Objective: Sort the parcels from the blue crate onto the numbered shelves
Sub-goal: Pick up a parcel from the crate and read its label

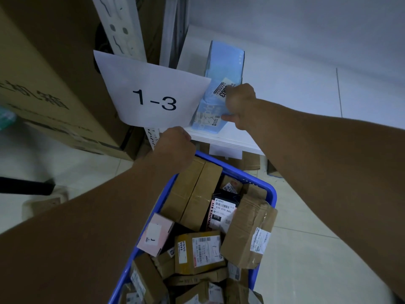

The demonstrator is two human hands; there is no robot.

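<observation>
A light blue box parcel [221,69] with white labels stands on the white shelf [232,139] behind a paper sign reading 1-3 [153,93]. My right hand [240,106] grips the near right side of this parcel. My left hand [175,145] is a closed fist at the shelf's front edge, just under the sign; whether it pinches the paper is hidden. Below both arms the blue crate [269,189] holds several brown cardboard parcels, a pink box [156,233] and a black-and-white labelled box [222,213].
A large brown cardboard carton [43,84] stands to the left of the shelf. A white perforated shelf post [122,25] rises behind the sign. More cardboard boxes [252,161] sit on the level under the shelf. Pale floor tiles lie to the right.
</observation>
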